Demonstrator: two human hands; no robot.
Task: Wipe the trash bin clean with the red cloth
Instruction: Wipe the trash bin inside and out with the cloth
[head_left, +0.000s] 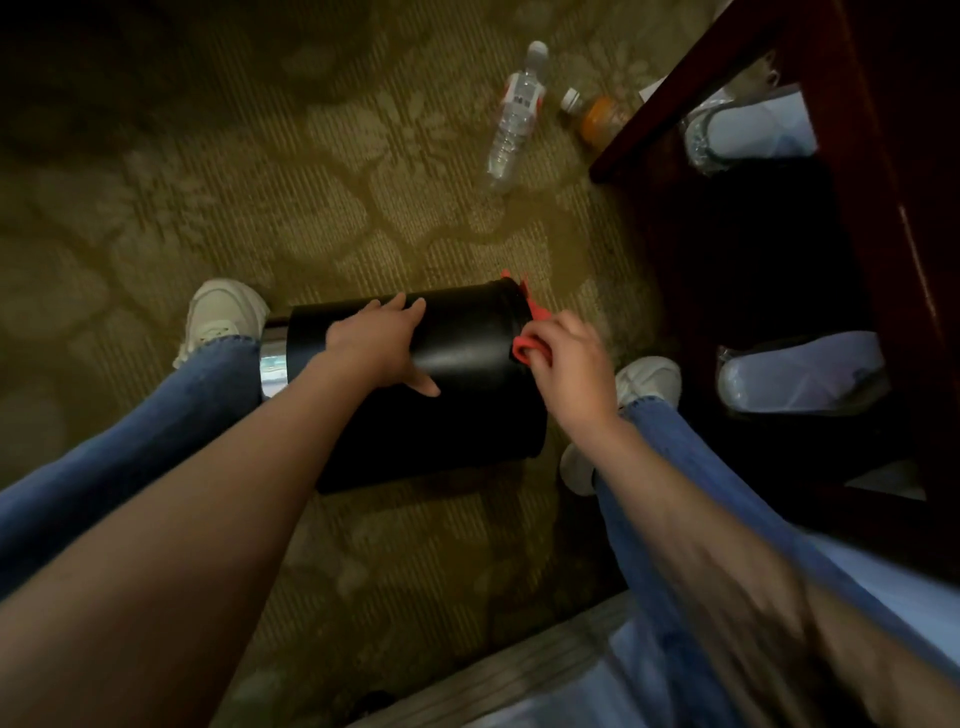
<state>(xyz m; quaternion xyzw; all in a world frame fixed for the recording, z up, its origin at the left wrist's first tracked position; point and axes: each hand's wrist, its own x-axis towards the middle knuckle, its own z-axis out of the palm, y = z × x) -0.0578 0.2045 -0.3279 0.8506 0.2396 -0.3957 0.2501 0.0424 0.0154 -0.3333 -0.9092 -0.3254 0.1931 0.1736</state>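
A black cylindrical trash bin (467, 374) lies on its side on the carpet between my feet, its silver rim end to the left. My left hand (382, 345) rests on top of the bin with fingers spread, thumb down the near side. My right hand (566, 358) grips the red cloth (524, 332) at the bin's right end. Part of the cloth sticks out past the bin's far edge; the rest is hidden in my fist and behind the bin.
A clear water bottle (514, 119) and an orange drink bottle (597, 117) lie on the patterned carpet beyond the bin. A dark wooden furniture frame (857, 218) with wrapped white slippers (753, 130) on its shelves stands close on the right. My white shoes (221, 317) flank the bin.
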